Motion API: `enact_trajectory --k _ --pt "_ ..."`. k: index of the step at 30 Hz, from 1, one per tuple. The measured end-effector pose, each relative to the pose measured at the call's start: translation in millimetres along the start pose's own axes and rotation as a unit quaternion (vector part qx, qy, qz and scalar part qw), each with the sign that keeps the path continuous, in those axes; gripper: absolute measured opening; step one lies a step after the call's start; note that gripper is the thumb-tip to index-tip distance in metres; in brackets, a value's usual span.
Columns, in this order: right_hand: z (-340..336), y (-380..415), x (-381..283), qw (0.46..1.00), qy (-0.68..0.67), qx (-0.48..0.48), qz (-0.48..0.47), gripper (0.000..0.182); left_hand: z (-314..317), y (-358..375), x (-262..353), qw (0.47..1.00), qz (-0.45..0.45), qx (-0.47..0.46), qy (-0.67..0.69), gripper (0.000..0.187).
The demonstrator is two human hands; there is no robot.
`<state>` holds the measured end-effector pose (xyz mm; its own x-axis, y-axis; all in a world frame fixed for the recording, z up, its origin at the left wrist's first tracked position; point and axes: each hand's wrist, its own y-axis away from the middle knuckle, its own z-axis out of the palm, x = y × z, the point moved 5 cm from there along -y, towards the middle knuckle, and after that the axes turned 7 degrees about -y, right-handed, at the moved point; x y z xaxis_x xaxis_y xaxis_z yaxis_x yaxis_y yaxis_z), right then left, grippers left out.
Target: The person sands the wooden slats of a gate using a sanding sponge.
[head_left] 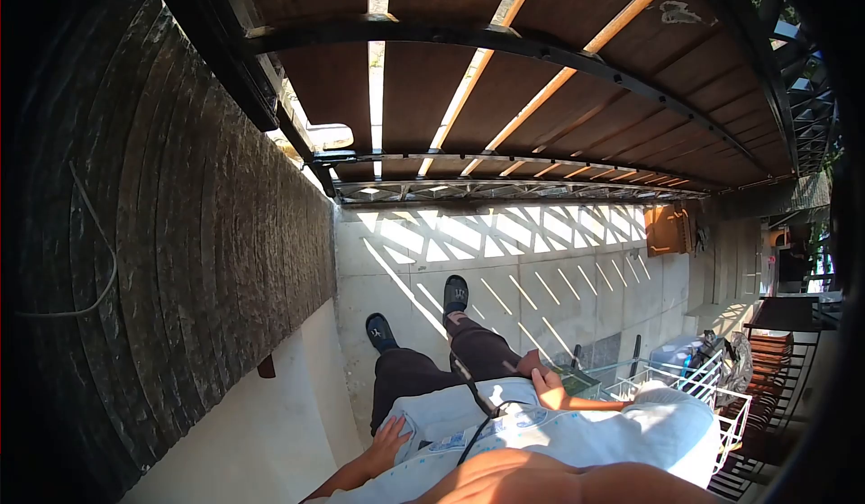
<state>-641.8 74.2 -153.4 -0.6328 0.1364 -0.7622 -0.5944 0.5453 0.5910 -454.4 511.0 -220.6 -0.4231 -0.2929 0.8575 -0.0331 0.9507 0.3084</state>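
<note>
Far left: dark ribbed wall point(180, 234), thin pale cord point(104, 261) looped against it; pale ledge at its foot.

Left of centre: left hand point(389, 441) open, fingers spread flat on the side of the light shirt point(450, 409) at the hip; pressing, not pinching.

Centre: shirt lying over the waist and upper thighs, above dark trousers point(410, 373) and two dark sandals point(379, 331) on sun-striped concrete floor point(541, 279); black cable point(476, 394) running down the shirt front.

Right of centre: right hand point(547, 385) at the shirt's lower edge over the thigh; fingers partly hidden, so impossible to tell whether closed on the cloth or merely resting.

Judged handling of shirt: light, soft, limp; no risk of breakage; likely to bunch and slide over the trousers under a flat palm; best taken by pinching the hem or side seam, clear of the cable.

Far right: white wire rack point(712, 391) just beside the right arm; contents indistinct.
</note>
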Motion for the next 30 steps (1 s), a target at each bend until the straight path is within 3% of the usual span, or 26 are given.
enact_trajectory --k 1,4,7,8,9,10,11,13,14,15,16,18,19,21,22,24,25,26,28,30 --pt "1 -1 0 1.0 0.001 0.001 0.001 0.033 1 0 -4 1.0 0.001 -0.008 -0.015 0.079" --pt "4 -20 -35 0.974 0.137 0.069 -0.168 0.029 -10 -3 -8 0.996 0.003 -0.037 -0.083 0.082" --pt "6 -80 -143 0.92 0.171 0.091 -0.34 0.032 -62 -26 20 0.988 0.01 -0.081 -0.132 0.086" --pt "-5 -111 -161 0.873 0.22 0.117 -0.419 0.039 -90 -44 34 0.986 0.016 -0.099 -0.131 0.088" --pt "-10 -138 -220 0.843 0.193 0.087 -0.495 0.043 -116 -64 42 0.986 0.018 -0.1 -0.129 0.088" --pt "-21 -162 -260 0.856 0.202 0.105 -0.465 0.044 -141 -86 51 0.988 0.036 -0.101 -0.11 0.07" --pt "-30 -181 -317 0.772 0.265 0.133 -0.563 0.054 -163 -114 50 0.985 0.025 -0.126 -0.118 0.059" --pt "-38 -205 -423 0.668 0.329 0.151 -0.65 0.058 -201 -173 37 0.966 -0.027 -0.199 -0.161 0.044" --pt "-37 -212 -470 0.626 0.357 0.168 -0.673 0.058 -221 -212 30 0.95 -0.014 -0.126 -0.284 0.036" --pt "-29 -213 -515 0.563 0.395 0.19 -0.7 0.057 -259 -241 36 0.954 0.065 0.067 -0.283 0.032" --pt "-25 -225 -550 0.496 0.4 0.199 -0.744 0.054 -312 -273 64 0.937 0.144 0.196 -0.25 0.032" --pt "-15 -239 -604 0.38 0.433 0.224 -0.786 0.044 -391 -326 100 0.902 0.174 0.301 -0.256 0.036" --pt "-11 -243 -626 0.381 0.435 0.218 -0.786 0.044 -433 -338 131 0.866 0.199 0.381 -0.258 0.04" --pt "2 -243 -655 0.289 0.476 0.242 -0.795 0.044 -495 -360 166 0.814 0.219 0.511 -0.167 0.045" --pt "6 -242 -665 0.288 0.477 0.238 -0.796 0.044 -521 -371 177 0.773 0.229 0.574 -0.139 0.048" --pt "12 -241 -677 0.206 0.51 0.336 -0.764 0.039 -572 -390 190 0.683 0.241 0.678 -0.129 0.058" --pt "12 -247 -682 0.224 0.494 0.353 -0.762 0.036 -594 -397 196 0.634 0.241 0.72 -0.147 0.064" --pt "11 -251 -689 0.217 0.473 0.365 -0.772 0.035 -611 -407 198 0.632 0.239 0.723 -0.144 0.064" --pt "15 -253 -694 0.207 0.451 0.372 -0.784 0.034 -629 -412 209 0.514 0.119 0.792 -0.308 0.089" --pt "25 -252 -694 0.255 0.476 0.357 -0.762 0.032 -634 -409 227 0.515 0.121 0.791 -0.306 0.084"
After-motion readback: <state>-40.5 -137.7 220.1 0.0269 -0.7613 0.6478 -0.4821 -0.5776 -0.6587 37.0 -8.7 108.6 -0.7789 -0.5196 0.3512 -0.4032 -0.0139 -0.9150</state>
